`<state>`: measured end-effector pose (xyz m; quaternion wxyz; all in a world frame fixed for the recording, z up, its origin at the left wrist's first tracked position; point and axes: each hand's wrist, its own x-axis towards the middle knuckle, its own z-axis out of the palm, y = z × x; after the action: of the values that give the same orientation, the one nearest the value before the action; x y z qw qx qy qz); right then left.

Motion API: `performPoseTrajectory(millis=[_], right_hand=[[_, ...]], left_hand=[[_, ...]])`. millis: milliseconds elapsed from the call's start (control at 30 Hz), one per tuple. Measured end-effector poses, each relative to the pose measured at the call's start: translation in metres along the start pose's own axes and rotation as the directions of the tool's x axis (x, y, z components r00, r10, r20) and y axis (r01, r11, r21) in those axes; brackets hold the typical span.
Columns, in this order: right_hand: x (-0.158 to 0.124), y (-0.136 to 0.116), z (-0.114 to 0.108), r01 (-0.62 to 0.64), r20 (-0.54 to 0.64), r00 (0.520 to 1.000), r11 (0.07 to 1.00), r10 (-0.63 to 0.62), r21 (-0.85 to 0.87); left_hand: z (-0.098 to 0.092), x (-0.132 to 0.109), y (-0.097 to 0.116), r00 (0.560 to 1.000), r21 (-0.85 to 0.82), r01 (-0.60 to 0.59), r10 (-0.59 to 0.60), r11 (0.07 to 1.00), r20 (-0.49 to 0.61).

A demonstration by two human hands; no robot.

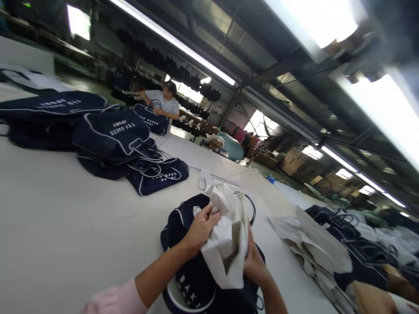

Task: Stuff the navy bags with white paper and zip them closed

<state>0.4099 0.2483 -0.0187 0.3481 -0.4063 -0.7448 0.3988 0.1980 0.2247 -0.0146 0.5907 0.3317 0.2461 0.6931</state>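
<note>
A crumpled sheet of off-white paper (225, 235) is bunched between my two hands. My left hand (203, 226) grips its left side, with the fingers closed over the edge. On the right side my right hand (253, 261) holds the paper, its fingers partly hidden behind it. Directly under the paper lies a navy bag (193, 274) with white piping and white lettering, its handle looping out behind. Whether the lower part of the paper is inside the bag cannot be made out.
Several navy bags (108, 131) are piled on the white table (65, 209) at left. Loose paper sheets (314, 248) lie right, beside more bags (356, 244). Another person's arm (373, 298) shows at lower right. Across the table a person (163, 98) handles a navy bag (152, 118).
</note>
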Motion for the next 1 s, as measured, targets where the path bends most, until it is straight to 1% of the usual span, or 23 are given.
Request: performPoseTrajectory(millis=[33,100,133,167,200,267,300,333,367,400,433,467,500,533,567,600,633,667,733,800,867,933,1000], right_hand=[[0.014,-0.001,0.014,0.03,0.018,0.999,0.999,-0.031,0.012],[0.041,-0.005,0.036,0.075,0.119,0.99,0.996,-0.081,0.048],[0.054,-0.006,0.043,0.089,0.154,0.983,0.995,-0.095,0.046],[0.064,-0.007,0.049,0.101,0.16,0.981,0.994,-0.105,0.034],[0.071,-0.007,0.053,0.105,0.145,0.984,0.994,-0.109,0.031],[0.078,-0.002,0.056,0.101,0.087,0.99,0.993,-0.106,0.064],[0.077,0.003,0.057,0.094,0.05,0.994,0.99,-0.099,0.103],[0.076,0.009,0.056,0.072,0.001,0.997,0.985,-0.073,0.157],[0.073,0.016,0.055,0.034,-0.064,0.998,0.974,-0.02,0.223],[0.071,0.024,0.053,-0.012,-0.129,0.99,0.954,0.053,0.299],[0.069,0.032,0.05,-0.053,-0.186,0.973,0.922,0.133,0.384],[0.067,0.04,0.049,-0.083,-0.221,0.952,0.875,0.211,0.477],[0.065,0.048,0.048,-0.101,-0.225,0.937,0.823,0.267,0.559],[0.064,0.054,0.048,-0.106,-0.208,0.934,0.781,0.29,0.615],[0.063,0.059,0.05,-0.103,-0.187,0.939,0.754,0.289,0.649],[0.061,0.063,0.051,-0.101,-0.171,0.944,0.741,0.282,0.663],[0.059,0.066,0.053,-0.103,-0.163,0.947,0.742,0.277,0.663],[0.057,0.068,0.055,-0.104,-0.164,0.947,0.75,0.274,0.653],[0.05,0.07,0.054,-0.092,-0.194,0.942,0.765,0.274,0.637],[0.039,0.071,0.05,-0.097,-0.209,0.933,0.761,0.294,0.641],[0.026,0.071,0.042,-0.129,-0.204,0.919,0.746,0.337,0.653],[0.014,0.073,0.035,-0.151,-0.206,0.906,0.736,0.371,0.66],[0.005,0.073,0.029,-0.137,-0.232,0.907,0.766,0.352,0.628]], left_hand=[[0.004,0.004,-0.004,1.0,0.014,0.023,-0.023,1.0,0.019],[0.009,0.01,-0.007,0.997,0.067,0.068,-0.069,0.995,0.014],[0.008,0.013,-0.007,0.995,0.098,0.098,-0.098,0.99,-0.005],[0.004,0.016,-0.004,0.99,0.128,0.141,-0.14,0.982,-0.016],[-0.003,0.019,0.001,0.98,0.15,0.196,-0.198,0.969,-0.003],[-0.026,0.023,0.015,0.947,0.151,0.294,-0.309,0.944,0.087],[-0.041,0.026,0.022,0.934,0.143,0.316,-0.334,0.938,0.129],[-0.058,0.028,0.028,0.938,0.145,0.305,-0.324,0.941,0.125],[-0.075,0.032,0.032,0.958,0.183,0.262,-0.277,0.948,0.066],[-0.091,0.035,0.033,0.979,0.275,0.2,-0.199,0.94,-0.034],[-0.106,0.04,0.03,0.986,0.425,0.148,-0.101,0.893,-0.13],[-0.117,0.044,0.025,0.987,0.617,0.107,-0.008,0.78,-0.161],[-0.125,0.049,0.016,0.992,0.792,0.063,0.048,0.608,-0.115],[-0.13,0.052,0.005,0.999,0.909,-0.002,0.042,0.418,-0.018],[-0.13,0.056,-0.007,0.996,0.963,-0.08,-0.013,0.256,0.087],[-0.128,0.058,-0.019,0.984,0.978,-0.152,-0.074,0.144,0.164],[-0.124,0.06,-0.029,0.971,0.977,-0.199,-0.121,0.078,0.207],[-0.121,0.061,-0.038,0.967,0.977,-0.211,-0.14,0.039,0.214],[-0.118,0.063,-0.046,0.979,0.986,-0.16,-0.139,-0.048,0.152],[-0.125,0.065,-0.045,0.987,0.984,-0.083,-0.146,-0.159,0.06],[-0.137,0.065,-0.041,0.982,0.968,-0.034,-0.188,-0.248,-0.014],[-0.147,0.061,-0.037,0.969,0.953,-0.024,-0.242,-0.302,-0.052],[-0.152,0.049,-0.036,0.964,0.945,-0.032,-0.259,-0.324,-0.056]])
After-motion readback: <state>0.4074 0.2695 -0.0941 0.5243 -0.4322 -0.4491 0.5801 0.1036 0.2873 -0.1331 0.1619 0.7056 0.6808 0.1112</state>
